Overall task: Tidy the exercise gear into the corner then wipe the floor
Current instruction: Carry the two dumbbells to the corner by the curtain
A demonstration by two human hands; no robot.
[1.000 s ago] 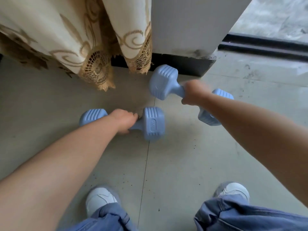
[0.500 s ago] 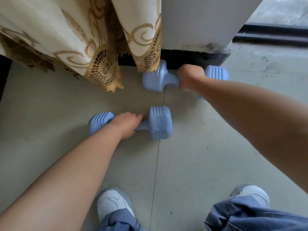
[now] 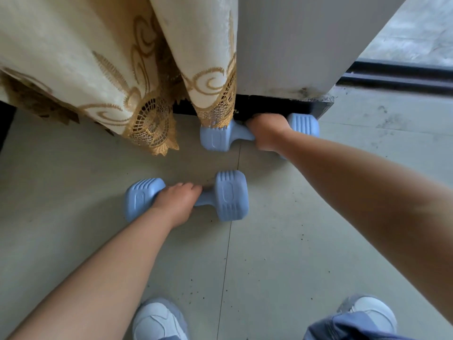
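Pale blue dumbbells (image 3: pixel 230 195); cream curtain (image 3: pixel 98 69), gold swirls.

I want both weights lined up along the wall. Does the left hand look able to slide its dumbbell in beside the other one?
Probably yes: the left hand grips the near dumbbell, and bare floor lies between it and the far dumbbell.

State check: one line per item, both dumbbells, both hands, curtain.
far dumbbell: on the floor along the black skirting, handle gripped.
near dumbbell: on the floor, apart from the wall, handle gripped.
right hand: curled round the far dumbbell's handle.
left hand: curled round the near dumbbell's handle.
curtain: hanging, hem tip draped over the far dumbbell's left head.
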